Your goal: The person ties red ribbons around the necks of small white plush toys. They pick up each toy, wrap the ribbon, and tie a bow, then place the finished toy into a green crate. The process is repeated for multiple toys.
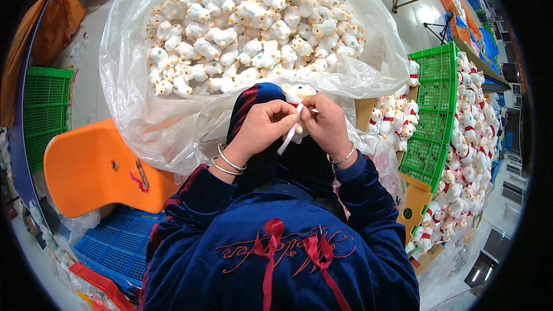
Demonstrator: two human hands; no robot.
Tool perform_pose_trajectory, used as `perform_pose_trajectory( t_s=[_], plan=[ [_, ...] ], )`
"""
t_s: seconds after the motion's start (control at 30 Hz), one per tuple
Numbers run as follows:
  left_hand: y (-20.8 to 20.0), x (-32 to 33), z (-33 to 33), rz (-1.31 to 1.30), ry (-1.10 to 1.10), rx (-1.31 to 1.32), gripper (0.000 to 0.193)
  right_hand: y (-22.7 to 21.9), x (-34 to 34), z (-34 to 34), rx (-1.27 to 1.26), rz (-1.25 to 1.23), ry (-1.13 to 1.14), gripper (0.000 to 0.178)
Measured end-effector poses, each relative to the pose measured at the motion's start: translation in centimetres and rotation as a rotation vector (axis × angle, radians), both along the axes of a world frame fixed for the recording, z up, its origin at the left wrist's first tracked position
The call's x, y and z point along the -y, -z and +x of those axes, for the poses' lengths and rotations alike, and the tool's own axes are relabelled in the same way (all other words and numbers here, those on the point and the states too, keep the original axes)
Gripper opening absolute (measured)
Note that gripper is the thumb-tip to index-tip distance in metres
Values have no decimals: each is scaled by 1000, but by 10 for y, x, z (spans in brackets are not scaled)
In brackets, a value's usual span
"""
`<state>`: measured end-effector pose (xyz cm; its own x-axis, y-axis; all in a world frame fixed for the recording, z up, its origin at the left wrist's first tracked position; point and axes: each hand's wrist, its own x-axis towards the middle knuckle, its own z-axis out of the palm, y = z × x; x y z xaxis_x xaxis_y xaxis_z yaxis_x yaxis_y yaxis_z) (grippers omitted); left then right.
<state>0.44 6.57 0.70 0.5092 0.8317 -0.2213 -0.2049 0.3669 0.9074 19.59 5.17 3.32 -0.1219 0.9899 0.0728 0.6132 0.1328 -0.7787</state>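
In the head view, a large clear plastic bag (129,52) is filled with white plush toys (230,37). Just at the bag's near edge, one plush toy (299,91) is held upright, its head facing the bag. Beside its neck, a white strip (288,139) is pinched between thumb and fingertips by the left hand (262,128); it is also gripped by the narrowed fingers of the right hand (326,126). An orange chair (92,167) is seen left of the bag; on its right, a green crate (431,103) is flanked by red-collared toys (469,155).
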Motion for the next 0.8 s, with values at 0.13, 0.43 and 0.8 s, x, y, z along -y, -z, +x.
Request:
perform_pose_trajectory(
  t_s=[0.13,0.43,0.8],
  plan=[
    [6,-4,3,-72,-11,-6,17,9,4,-1,-89,-8,71,11],
    [3,-10,14,-43,-39,-113,17,-9,-5,11,-295,-294,80,10],
    [3,-19,0,-157,70,24,20,-2,-8,15,-291,-306,65,13]
  ],
)
